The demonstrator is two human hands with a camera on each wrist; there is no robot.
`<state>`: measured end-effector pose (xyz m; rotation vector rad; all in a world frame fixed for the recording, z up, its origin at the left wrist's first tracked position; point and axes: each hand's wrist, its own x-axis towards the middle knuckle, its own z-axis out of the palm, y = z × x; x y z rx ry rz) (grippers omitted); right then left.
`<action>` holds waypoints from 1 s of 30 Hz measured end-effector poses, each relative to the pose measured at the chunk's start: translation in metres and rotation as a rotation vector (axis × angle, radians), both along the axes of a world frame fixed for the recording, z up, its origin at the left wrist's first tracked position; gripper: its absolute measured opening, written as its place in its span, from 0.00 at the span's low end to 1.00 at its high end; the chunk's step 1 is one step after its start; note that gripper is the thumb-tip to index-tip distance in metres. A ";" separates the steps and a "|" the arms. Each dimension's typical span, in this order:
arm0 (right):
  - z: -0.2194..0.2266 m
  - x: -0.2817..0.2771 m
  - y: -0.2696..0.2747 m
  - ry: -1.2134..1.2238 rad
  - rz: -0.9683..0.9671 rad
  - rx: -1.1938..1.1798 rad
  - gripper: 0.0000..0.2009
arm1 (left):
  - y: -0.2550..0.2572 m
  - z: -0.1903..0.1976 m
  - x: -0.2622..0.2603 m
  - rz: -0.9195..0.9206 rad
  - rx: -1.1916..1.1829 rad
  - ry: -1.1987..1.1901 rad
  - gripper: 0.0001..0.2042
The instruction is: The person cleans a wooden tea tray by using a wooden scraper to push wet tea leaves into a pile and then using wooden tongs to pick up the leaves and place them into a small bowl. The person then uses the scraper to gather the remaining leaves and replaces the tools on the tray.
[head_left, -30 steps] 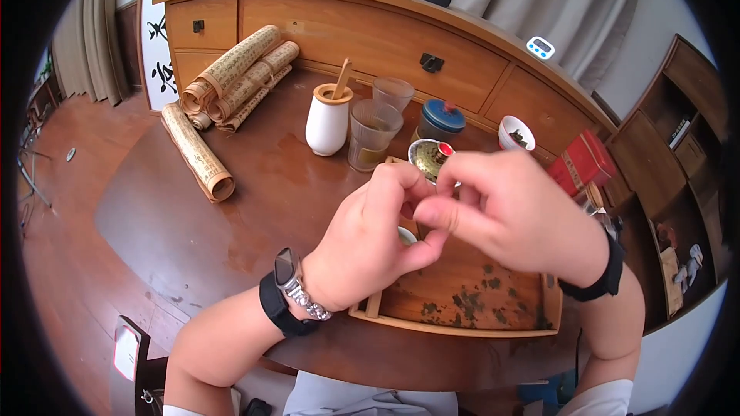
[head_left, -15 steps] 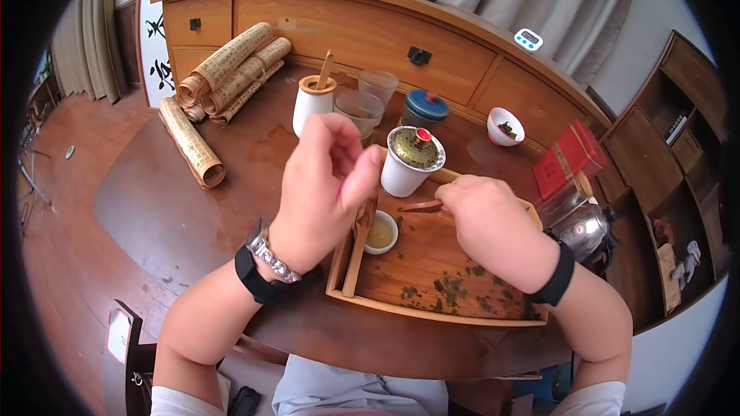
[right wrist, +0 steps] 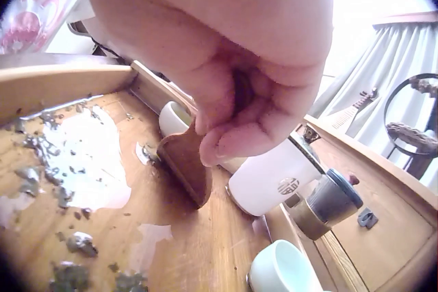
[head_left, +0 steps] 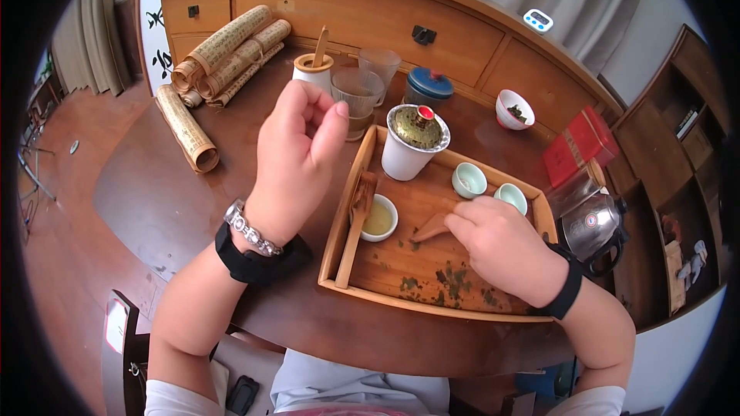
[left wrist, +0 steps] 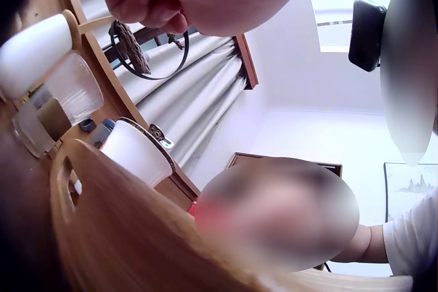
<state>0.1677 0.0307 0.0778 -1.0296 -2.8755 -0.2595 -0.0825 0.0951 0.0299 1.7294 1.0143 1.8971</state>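
Counting now: two hands of mine in the frame, left hand (head_left: 293, 158) and right hand (head_left: 509, 250), and one wooden scraper (head_left: 432, 227) in my grip! One tray (head_left: 385, 266) at centre, and on it one lidded cup (head_left: 405, 162), two pale green cups (head_left: 467, 180) and one white cup (head_left: 381, 238). Upper middle, I've got two glasses (head_left: 356, 92), one blue-lidded jar (head_left: 428, 88), one white holder (head_left: 310, 75). Over at right: one bowl (head_left: 503, 115), one red box (head_left: 578, 146), one kettle (head_left: 590, 231). Upper left, at least four scrolls (head_left: 183, 127)!
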 end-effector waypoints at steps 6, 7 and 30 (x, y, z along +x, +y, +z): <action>0.012 0.031 -0.044 -0.135 0.024 0.014 0.09 | 0.000 0.002 -0.005 -0.070 -0.212 -0.006 0.07; 0.017 0.037 -0.051 -0.176 0.036 0.007 0.10 | 0.005 -0.001 -0.005 -0.071 -0.166 -0.020 0.07; -0.005 -0.017 -0.026 0.067 0.151 -0.011 0.15 | 0.005 -0.003 -0.007 -0.029 -0.152 0.016 0.09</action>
